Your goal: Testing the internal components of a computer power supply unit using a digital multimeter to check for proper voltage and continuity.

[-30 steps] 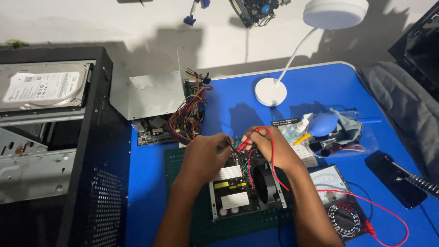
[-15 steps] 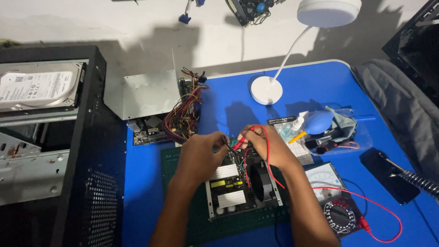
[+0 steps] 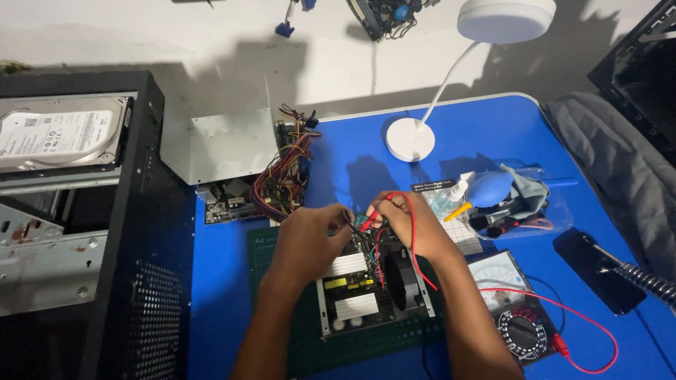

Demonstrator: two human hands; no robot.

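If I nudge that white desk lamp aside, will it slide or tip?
Probably slides: the lamp stands on a broad round base flat on the blue table. It may wobble, since the wide head hangs off a thin curved neck, well out from the base. Push low, at the base.

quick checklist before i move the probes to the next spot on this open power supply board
1. Red probe held in right hand: ok.
2. Black probe held in left hand: ok.
3. Both tips touching the board: cannot tell, fingers hide them.
4. Red lead running to the meter: ok.
5. Meter dial setting: cannot tell, too small.
6. Board sitting flat on the green mat: ok.
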